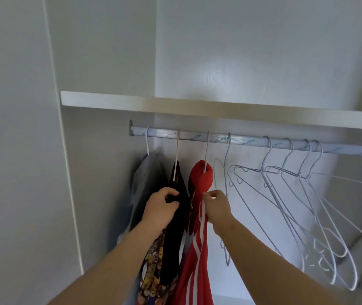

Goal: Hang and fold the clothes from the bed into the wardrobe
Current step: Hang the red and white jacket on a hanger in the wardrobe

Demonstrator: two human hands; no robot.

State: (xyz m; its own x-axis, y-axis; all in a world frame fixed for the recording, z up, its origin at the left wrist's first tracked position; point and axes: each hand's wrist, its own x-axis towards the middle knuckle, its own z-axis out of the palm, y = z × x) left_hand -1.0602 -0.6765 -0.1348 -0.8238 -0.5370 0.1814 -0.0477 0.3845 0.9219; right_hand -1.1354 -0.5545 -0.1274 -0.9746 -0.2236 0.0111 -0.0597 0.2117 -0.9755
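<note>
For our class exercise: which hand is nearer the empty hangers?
Right. The right hand pinches the red garment, beside the empty hangers; the left hand grips the black garment, farther left.

The red top point(199, 179) has white stripes. At its nine o'clock is a black top point(174, 238), then a grey shirt point(147, 179). At seven o'clock, a cloth point(151, 276) shows yellow, brown and red blobs. The hangers point(300, 174) at three o'clock are white.

Left hand point(161, 206) on black garment point(173, 249)
</note>
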